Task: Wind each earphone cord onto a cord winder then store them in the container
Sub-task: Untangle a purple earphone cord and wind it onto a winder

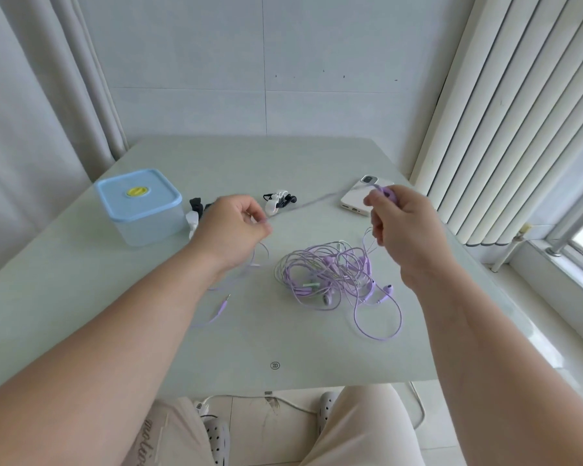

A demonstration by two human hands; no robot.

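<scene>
Two bare hands are raised over a pale, smooth table (81, 297). One lilac earphone cord (317, 200) is stretched taut between them: the left hand (231, 227) is closed with fingertips pinched on the cord, and the right hand (401, 223) is clamped around a lilac earpiece end (387, 193) of the same cord. From the left hand the cord hangs down in a thin loop and ends in a plug (225, 301) lying on the table.

One tangled heap of earphones (334, 274) lies between the forearms, mostly lilac with some white and mint strands (the number of sets in it cannot be told); the thin round cords are coiled in loose loops.

One square container (142, 210) of translucent plastic stands at the left, covered by a light blue lid with a round yellow centre. Beside it lie small cord winders (276, 201), black and white, partly hidden by the left hand, so their count is unclear. One white phone (357, 196), flat and rounded at the corners, rests behind the right hand.
</scene>
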